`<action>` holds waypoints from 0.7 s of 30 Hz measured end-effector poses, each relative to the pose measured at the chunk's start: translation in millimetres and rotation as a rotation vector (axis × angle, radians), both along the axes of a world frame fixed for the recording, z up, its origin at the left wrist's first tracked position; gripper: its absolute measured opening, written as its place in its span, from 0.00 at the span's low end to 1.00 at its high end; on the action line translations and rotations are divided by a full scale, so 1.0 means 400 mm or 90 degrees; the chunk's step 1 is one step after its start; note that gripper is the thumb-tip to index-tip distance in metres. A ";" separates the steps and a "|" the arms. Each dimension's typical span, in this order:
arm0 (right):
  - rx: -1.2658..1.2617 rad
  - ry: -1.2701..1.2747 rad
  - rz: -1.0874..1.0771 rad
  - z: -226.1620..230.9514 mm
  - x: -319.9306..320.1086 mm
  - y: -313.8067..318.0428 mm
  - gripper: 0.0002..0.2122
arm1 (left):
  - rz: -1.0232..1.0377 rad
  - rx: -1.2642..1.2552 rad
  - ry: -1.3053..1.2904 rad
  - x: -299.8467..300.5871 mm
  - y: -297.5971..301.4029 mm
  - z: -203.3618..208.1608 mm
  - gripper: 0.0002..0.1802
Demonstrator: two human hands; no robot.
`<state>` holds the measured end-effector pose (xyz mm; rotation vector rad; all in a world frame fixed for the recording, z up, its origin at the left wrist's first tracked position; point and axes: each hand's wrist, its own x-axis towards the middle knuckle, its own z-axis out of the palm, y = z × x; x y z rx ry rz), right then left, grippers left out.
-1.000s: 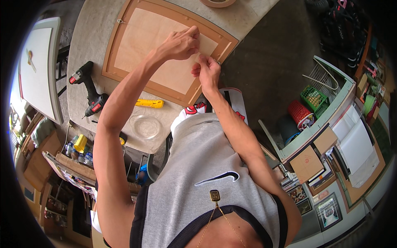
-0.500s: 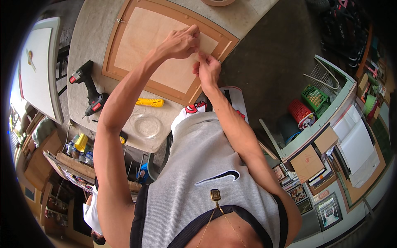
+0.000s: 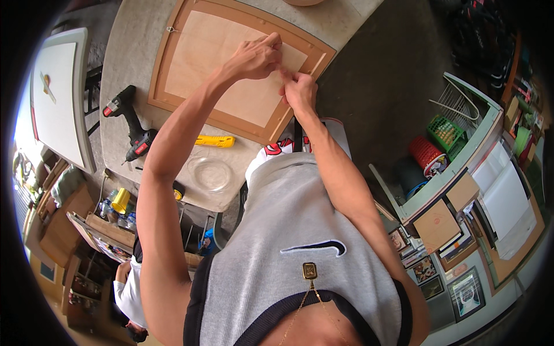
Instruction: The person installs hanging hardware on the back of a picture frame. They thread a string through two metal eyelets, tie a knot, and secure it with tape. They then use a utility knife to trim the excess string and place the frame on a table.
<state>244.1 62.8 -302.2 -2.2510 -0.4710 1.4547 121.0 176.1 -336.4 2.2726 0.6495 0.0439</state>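
Note:
A picture frame point(image 3: 156, 86) lies face down on the table, its brown rim around a pale wooden backing panel point(image 3: 202, 46). A small metal hook point(image 3: 171, 29) sits on its left side. My left hand point(image 3: 257, 57) is over the panel, fingers curled and pinched together. Close beside it, toward the frame's right side, my right hand point(image 3: 300, 92) is closed too, fingertips nearly meeting the left ones. Whatever they pinch is too thin or hidden to make out. A coil of clear line point(image 3: 210, 175) and a yellow utility knife point(image 3: 216, 140) lie near the frame's lower edge.
A black and red cordless drill point(image 3: 131, 124) lies on the table point(image 3: 124, 69) at left. A round object point(image 3: 304, 2) stands at the far edge. Green and red baskets point(image 3: 447, 134) and cardboard point(image 3: 437, 226) are at right. Another person point(image 3: 131, 291) is at lower left.
The whole view has shifted slightly. My right hand has turned a little and moved slightly rightward, while my left hand stays pinched over the panel.

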 end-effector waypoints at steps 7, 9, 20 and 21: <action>-0.005 -0.002 -0.030 0.016 0.027 -0.016 0.22 | 0.019 -0.016 -0.030 0.000 0.001 0.002 0.03; 0.059 -0.024 -0.067 0.023 0.046 -0.033 0.16 | 0.022 -0.021 -0.025 0.000 0.001 0.000 0.03; 0.480 -0.407 0.452 -0.018 0.074 -0.007 0.04 | 0.003 -0.027 0.007 0.003 0.009 0.003 0.05; 0.494 -0.410 0.476 -0.020 0.075 -0.002 0.03 | 0.004 -0.037 0.018 0.004 0.009 0.004 0.05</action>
